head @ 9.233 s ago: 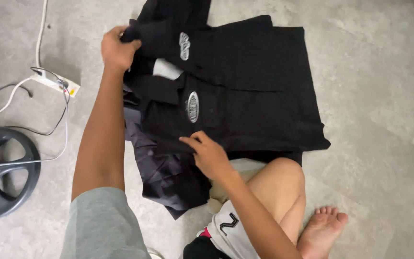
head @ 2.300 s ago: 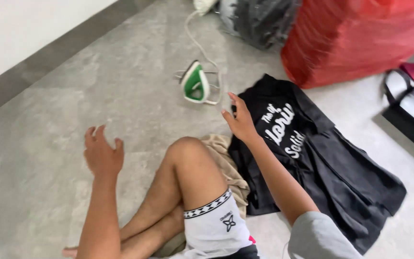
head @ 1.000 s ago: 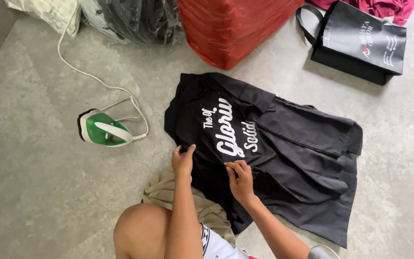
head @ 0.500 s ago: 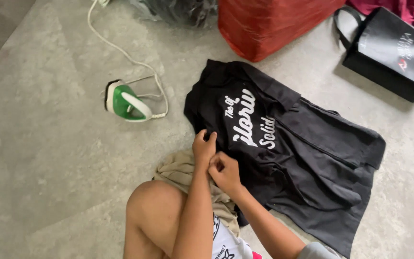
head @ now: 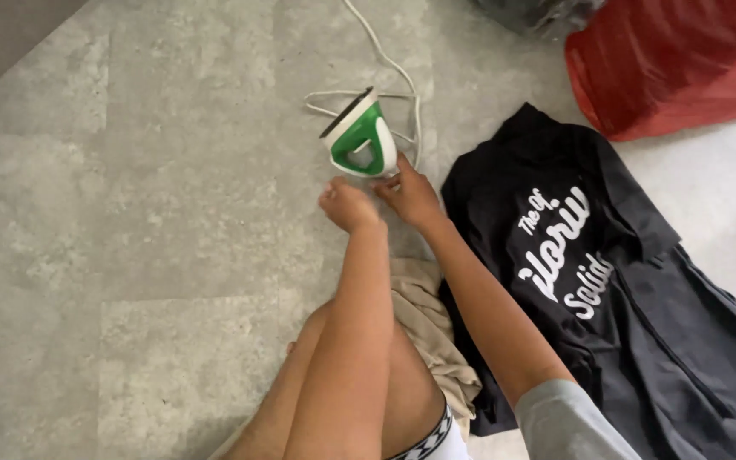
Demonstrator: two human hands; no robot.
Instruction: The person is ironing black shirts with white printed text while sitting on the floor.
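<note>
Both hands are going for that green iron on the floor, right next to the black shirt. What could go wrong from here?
The iron stands on its heel on the bare floor; a nudge from the right hand or left hand might tip it.

Its white cord loops just behind it, so lifting could snag or tug it.

If the soleplate is hot, which cannot be told, fingers so near it, or the black shirt beside it, could get burnt.

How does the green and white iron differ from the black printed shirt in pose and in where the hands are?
The green and white plastic iron stands upright on its heel; the black shirt with white lettering lies flat. Both hands, left and right, reach toward the iron, away from the shirt. Both sit on the grey floor.
</note>
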